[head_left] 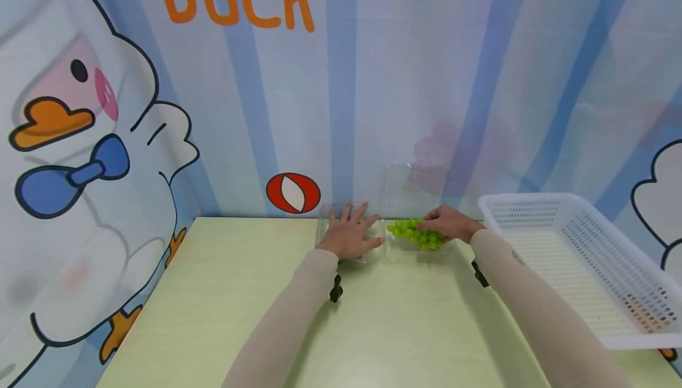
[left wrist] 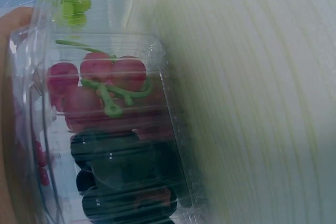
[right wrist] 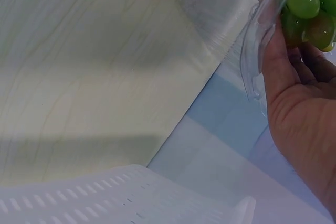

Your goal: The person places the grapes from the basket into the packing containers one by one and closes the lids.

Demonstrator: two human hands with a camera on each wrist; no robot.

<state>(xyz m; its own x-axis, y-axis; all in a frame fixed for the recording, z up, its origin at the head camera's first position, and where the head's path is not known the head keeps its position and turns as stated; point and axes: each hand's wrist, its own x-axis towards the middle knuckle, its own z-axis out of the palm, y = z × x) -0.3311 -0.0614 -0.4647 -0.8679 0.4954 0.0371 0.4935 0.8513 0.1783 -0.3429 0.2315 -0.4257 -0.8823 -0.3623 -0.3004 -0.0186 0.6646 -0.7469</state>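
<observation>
My left hand [head_left: 347, 239] rests with spread fingers on a lidded clear plastic box [head_left: 365, 256] at the back of the table. In the left wrist view, this box holds red grapes [left wrist: 84, 100] with a green stem and dark grapes [left wrist: 121, 169]. Just to its right, my right hand [head_left: 453, 224] grips a bunch of green grapes [head_left: 412, 234] at a second clear box [right wrist: 251, 61], whose lid [head_left: 396, 189] stands raised against the curtain. Whether these grapes touch the box's bottom, I cannot tell.
A white slotted plastic basket [head_left: 565, 257] stands on the right, beside my right forearm. Behind the wooden table [head_left: 229, 293] hangs a striped blue curtain [head_left: 426, 68] with a printed duck, close behind both boxes.
</observation>
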